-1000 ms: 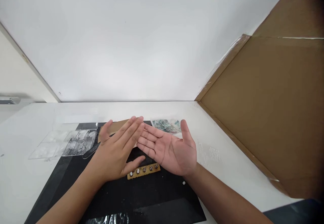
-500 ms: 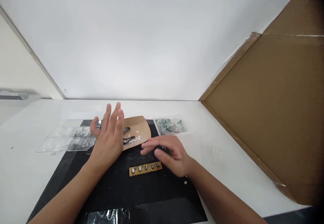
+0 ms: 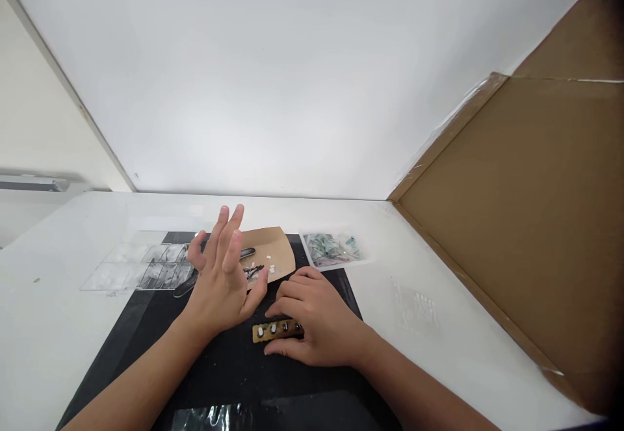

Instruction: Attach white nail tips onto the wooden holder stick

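Note:
My right hand [image 3: 319, 324] is lowered over the right end of a yellow-brown strip [image 3: 279, 337]. Its thumb lies along the near side and its curled fingers along the far side, apart from one another, and the palm hides that end. Small dark metal posts stand in a row on the strip, and white pieces [image 3: 273, 329] top the two leftmost. My left hand [image 3: 219, 281] is raised, empty, fingers spread, in front of a tan curved tray [image 3: 277, 246]. White bits and a dark slender tool [image 3: 247, 253] lie in the tray.
A black mat [image 3: 219, 369] covers the table's middle. Left stands a clear compartment box [image 3: 114, 275]; behind the right hand, a white tray [image 3: 363, 261] of greenish, translucent pieces. A faint clear plastic sheet [image 3: 414, 307] lies right. Cardboard [image 3: 526, 223] walls the right side.
My right hand has come down over the strip, covering its right end. The left hand has turned, its thumb now stretched out to the right. The view has shifted slightly.

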Motion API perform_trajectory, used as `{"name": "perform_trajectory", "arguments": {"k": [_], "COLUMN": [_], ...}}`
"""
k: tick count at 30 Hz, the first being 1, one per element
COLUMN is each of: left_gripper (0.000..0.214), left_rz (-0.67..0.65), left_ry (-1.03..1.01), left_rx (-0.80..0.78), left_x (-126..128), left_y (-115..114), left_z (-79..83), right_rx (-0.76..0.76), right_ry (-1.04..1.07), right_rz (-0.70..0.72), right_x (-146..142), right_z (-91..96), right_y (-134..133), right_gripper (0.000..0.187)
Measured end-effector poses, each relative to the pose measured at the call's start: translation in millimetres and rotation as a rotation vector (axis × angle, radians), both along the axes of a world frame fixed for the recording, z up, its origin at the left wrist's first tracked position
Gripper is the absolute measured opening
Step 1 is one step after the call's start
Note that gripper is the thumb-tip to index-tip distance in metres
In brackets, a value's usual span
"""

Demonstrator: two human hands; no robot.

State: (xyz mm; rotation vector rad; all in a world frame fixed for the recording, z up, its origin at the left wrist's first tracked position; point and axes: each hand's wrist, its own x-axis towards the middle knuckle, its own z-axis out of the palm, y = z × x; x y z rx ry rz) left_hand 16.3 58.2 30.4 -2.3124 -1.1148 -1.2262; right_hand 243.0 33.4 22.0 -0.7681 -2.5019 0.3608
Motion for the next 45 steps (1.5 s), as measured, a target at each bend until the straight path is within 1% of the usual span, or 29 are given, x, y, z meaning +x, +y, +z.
{"name": "perform_trajectory", "arguments": {"k": [6,9,15,19,25,29,31,33,35,37,41,45], "left_gripper": [0.113,0.113,0.113,0.107,0.101,0.083,0.072,0.063,0.057,0.052,0.044,0.047], "left_rz": [-0.038,-0.041,-0.048,-0.055,-0.06,-0.069,-0.11,-0.189,-0.282,-0.341,-0.365,-0.399], "left_ry": [-0.036,-0.022,-0.002,0.008,0.011,0.093,0.166,0.216,0.244,0.272,0.289,0.336], "left_rx": [-0.01,-0.037,-0.062,-0.099,-0.098,-0.155,-0.168,-0.136,-0.095,-0.093,-0.186,-0.271], "left_x": [-1,-2,-4,-3,-2,-5,-8,-10,-12,-13,-15,-15], "left_y": [-2,-4,-5,-6,-8,-10,-10,-11,-11,-11,-7,-3], "left_z": [0.5,1.2,0.1,-1.1,0.8,4.9,6.7,8.3,9.9,11.5,11.6,5.9], "right_rx": [-0.065,-0.105,-0.122,-0.136,-0.166,-0.173,-0.174,-0.183,-0.209,-0.236,-0.255,-0.256], "right_ry": [-0.054,-0.062,-0.081,-0.071,-0.052,-0.054,-0.06,-0.059,-0.054,-0.057,-0.07,-0.073], "right_rz": [-0.006,-0.012,-0.024,-0.077,-0.15,-0.194,-0.207,-0.209,-0.214,-0.22,-0.214,-0.227], "right_x": [0,0,-4,-7,-10,-10,-11,-11,-11,-11,-11,-11], "right_z": [-7.0,-6.7,-3.8,-3.7,-4.6,-4.3,-4.6,-5.0,-5.3,-5.2,-5.1,-6.5], "right_y": [5,6,3,-1,-6,-7,-7,-7,-6,-5,-4,-4], "right_gripper": [0.029,0.029,0.031,0.026,0.024,0.024,0.024,0.021,0.018,0.02,0.021,0.021]}}
